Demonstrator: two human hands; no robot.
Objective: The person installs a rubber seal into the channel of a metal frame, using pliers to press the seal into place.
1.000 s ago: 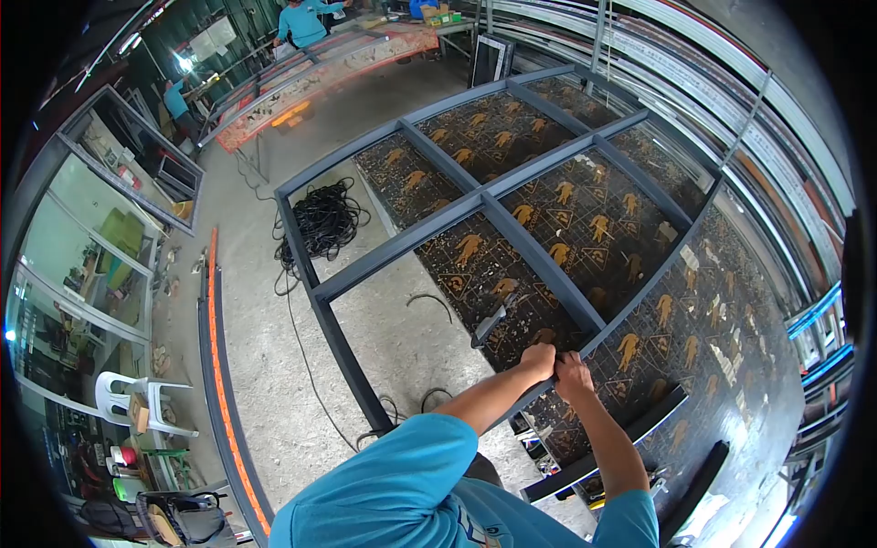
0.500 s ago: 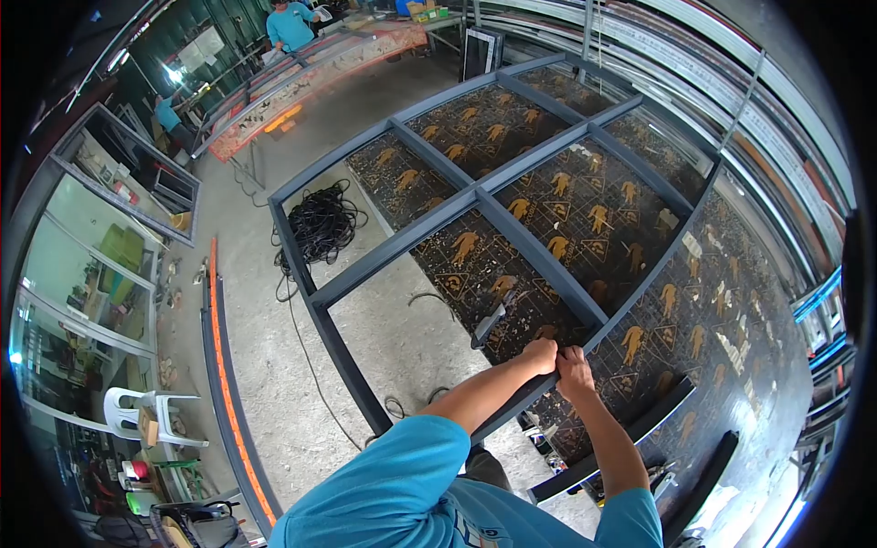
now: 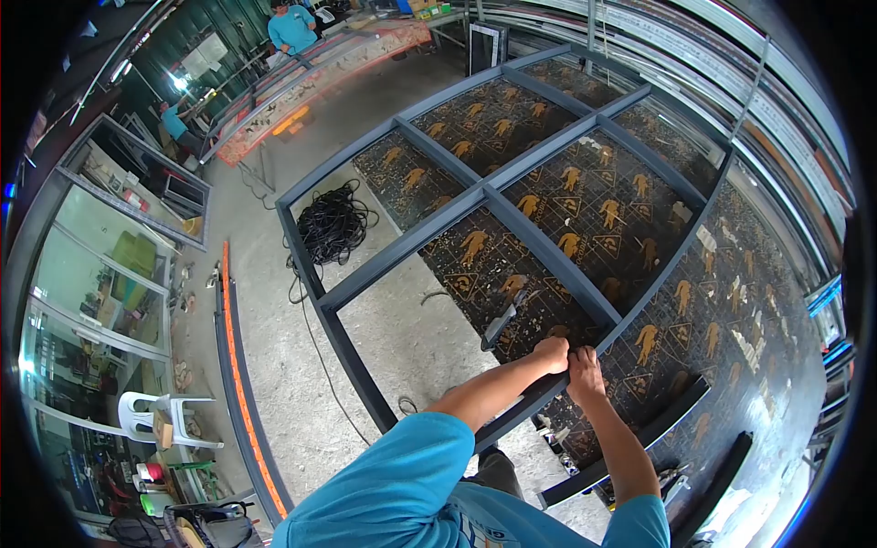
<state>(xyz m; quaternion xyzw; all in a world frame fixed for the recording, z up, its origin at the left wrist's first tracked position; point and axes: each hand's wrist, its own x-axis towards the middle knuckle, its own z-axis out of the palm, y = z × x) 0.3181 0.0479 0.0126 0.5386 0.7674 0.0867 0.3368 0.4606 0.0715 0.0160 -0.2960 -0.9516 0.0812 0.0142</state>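
A large dark grey metal frame [image 3: 484, 190] with crossbars lies over a black printed sheet and the concrete floor. At its near edge, my left hand [image 3: 552, 354] is closed round the frame's edge bar. Right beside it, my right hand [image 3: 585, 371] grips the same bar, its fingers curled over the top. The two hands nearly touch, close to the joint of a crossbar. A grey-black tool [image 3: 501, 325] rests on the sheet just beyond my left hand. Loose dark profiles [image 3: 630, 440] lie near my right forearm.
Tangled black cable [image 3: 332, 224] lies by the frame's left corner. An orange-striped profile [image 3: 239, 374], a white chair [image 3: 164, 418] and glazed panels [image 3: 105, 283] stand or lie at left. Two people work at the back, one near a long table [image 3: 329, 87]. Long profiles [image 3: 676, 82] fill the right rack.
The view has shifted slightly, so the frame and surroundings appear a little further right and lower. Both hands remain on the same part of the bar.
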